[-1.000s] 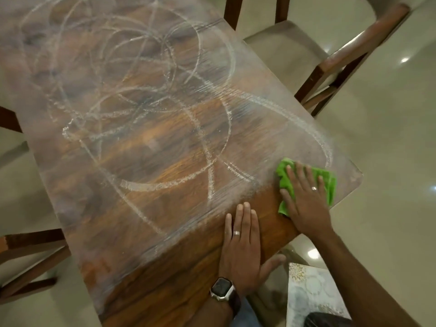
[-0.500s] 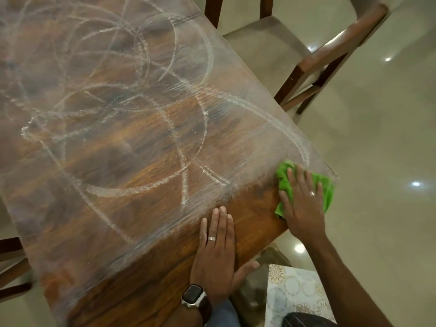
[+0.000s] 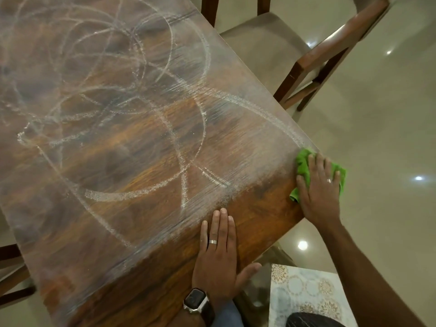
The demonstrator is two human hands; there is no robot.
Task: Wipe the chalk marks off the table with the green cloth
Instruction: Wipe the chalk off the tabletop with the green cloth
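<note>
The right hand (image 3: 319,187) pressed flat, fingers spread, on the green cloth (image 3: 304,167) at the table's (image 3: 259,208) near right corner, scrubbing chalk marks (image 3: 132,195) there. The left hand (image 3: 218,253) lay open along the near edge, probably as a brace.

My wooden tabletop (image 3: 141,267) is looped with chalk marks (image 3: 132,195); the green cloth (image 3: 303,167) lies at its right corner, my left hand (image 3: 218,260) flat near the edge.

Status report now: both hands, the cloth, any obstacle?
Right hand flat on green cloth at table corner. Left hand flat on wood. Chalk marks mostly remain. No obstacle.
</note>
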